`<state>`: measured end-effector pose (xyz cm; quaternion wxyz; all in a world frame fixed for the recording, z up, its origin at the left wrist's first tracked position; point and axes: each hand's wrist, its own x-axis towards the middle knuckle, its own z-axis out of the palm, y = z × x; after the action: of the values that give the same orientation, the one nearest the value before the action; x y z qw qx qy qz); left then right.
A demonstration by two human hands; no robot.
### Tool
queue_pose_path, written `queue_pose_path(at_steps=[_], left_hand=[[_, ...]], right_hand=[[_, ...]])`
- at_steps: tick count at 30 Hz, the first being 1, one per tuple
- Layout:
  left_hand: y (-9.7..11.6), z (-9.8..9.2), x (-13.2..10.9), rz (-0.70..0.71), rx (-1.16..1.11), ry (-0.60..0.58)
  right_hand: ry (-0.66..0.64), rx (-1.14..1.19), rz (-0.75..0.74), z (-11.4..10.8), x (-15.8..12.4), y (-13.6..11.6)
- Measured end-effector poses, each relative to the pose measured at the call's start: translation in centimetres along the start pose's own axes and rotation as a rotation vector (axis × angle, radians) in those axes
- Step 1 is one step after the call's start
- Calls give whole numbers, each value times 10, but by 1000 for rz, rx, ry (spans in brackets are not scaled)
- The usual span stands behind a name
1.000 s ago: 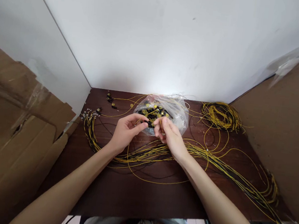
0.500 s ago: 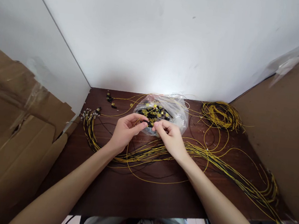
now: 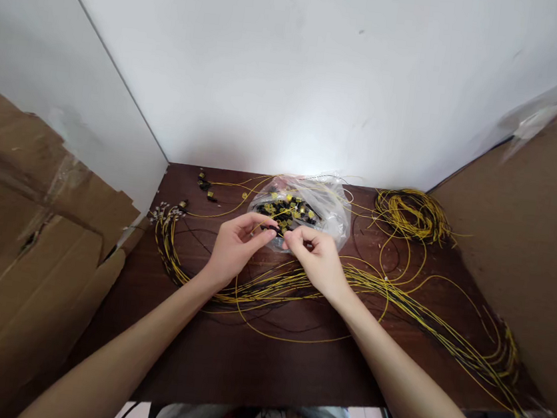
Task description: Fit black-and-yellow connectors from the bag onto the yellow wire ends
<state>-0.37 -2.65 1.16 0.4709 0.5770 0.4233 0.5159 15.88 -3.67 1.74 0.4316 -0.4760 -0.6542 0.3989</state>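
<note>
My left hand (image 3: 237, 244) pinches a small black part between thumb and forefinger; its details are too small to make out. Just right of it, my right hand (image 3: 317, 257) is closed in a pinch on what looks like the end of a thin yellow wire, mostly hidden by the fingers. Both sets of fingertips nearly meet over the front of a clear plastic bag (image 3: 335, 219). Several small black-and-yellow parts (image 3: 288, 210) lie in the bag. Below my wrists a long bundle of yellow and black wires (image 3: 259, 294) runs across the brown table.
A coil of yellow and black wire (image 3: 411, 214) sits at the back right. White connector ends (image 3: 165, 211) and a few loose black-and-yellow parts (image 3: 204, 180) are at the left. Cardboard (image 3: 24, 274) flanks the left side, more cardboard (image 3: 528, 264) the right. A white wall (image 3: 294, 70) rises behind.
Almost nothing differs. My fingertips have shifted very slightly, and both hands keep their pinches over the bag.
</note>
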Motion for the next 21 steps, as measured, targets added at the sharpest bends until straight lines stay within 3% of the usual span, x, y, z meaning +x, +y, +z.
queue_pose_path(at_steps=[10,21], left_hand=[[0,1,-1,88,126,-16],[0,2,-5,339,295,-18]], right_hand=[[50,-19,10,1,-1,1],[38,-19,10,2,-1,3]])
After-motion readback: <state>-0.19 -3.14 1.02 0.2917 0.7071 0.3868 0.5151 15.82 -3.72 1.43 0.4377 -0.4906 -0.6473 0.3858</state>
